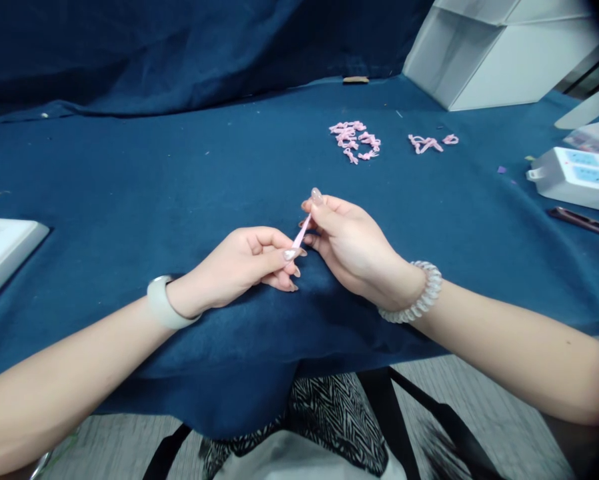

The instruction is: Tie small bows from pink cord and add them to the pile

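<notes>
A short pink ribbon (301, 234) is stretched on a slant between my two hands, above the front part of the blue cloth. My left hand (259, 260) pinches its lower end between thumb and index finger. At the upper end, the thumb and forefinger of my right hand (347, 237) are closed on it. Both ends are hidden under the fingertips. Farther back on the cloth lies a cluster of small knotted pink ribbon pieces (347, 136), with a smaller group of pink ribbon pieces (425, 144) to its right.
The blue cloth (179, 180) covers the table. A white box (519, 67) stands at the back right, with a power strip (577, 177) and a dark pen-like object (584, 222) nearer. At the left edge sits a white device (7, 250). A small tan piece (355, 80) lies far back.
</notes>
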Tool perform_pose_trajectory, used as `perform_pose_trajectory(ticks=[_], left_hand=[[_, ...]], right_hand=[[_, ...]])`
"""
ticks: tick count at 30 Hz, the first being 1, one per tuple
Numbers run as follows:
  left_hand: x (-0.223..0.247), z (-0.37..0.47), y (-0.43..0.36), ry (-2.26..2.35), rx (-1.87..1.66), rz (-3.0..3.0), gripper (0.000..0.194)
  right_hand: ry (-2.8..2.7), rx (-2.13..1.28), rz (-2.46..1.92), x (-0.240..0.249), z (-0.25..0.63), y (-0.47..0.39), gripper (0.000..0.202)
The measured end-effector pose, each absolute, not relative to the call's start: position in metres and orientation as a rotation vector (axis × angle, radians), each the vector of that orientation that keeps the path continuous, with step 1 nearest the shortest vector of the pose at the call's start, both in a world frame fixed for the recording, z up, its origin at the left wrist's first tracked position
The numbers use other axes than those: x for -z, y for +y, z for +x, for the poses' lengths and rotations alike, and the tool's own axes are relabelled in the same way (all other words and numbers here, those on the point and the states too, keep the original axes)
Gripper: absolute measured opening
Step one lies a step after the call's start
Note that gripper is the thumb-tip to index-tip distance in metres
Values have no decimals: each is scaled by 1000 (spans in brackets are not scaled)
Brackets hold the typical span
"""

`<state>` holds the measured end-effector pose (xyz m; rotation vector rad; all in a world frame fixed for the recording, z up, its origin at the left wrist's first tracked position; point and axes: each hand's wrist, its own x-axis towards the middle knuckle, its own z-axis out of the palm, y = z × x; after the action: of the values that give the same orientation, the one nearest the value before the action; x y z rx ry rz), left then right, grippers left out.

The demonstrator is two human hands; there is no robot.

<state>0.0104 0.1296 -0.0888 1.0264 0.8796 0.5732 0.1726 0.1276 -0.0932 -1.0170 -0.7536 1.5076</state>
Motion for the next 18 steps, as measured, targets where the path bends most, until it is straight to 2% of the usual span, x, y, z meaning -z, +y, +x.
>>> perform_pose_trajectory(ticks=[4, 9, 12, 15, 18], left_hand=[[90, 11, 130, 885, -567, 1068, 30], [90, 8, 128, 879, -603, 1291, 14], [89, 6, 124, 899, -675, 1746, 7], [89, 5, 120, 801, -765, 2312, 10], [91, 5, 117, 743, -769, 2518, 10]], right_hand=[[-737, -1485, -999, 93, 174, 128, 19], [-709, -1488, -1010, 92, 174, 127, 19], [-714, -1490, -1012, 92, 173, 128, 19], [-723, -1501, -1011, 93, 173, 128, 19], [-741, -1551, -978, 92, 172, 126, 22]])
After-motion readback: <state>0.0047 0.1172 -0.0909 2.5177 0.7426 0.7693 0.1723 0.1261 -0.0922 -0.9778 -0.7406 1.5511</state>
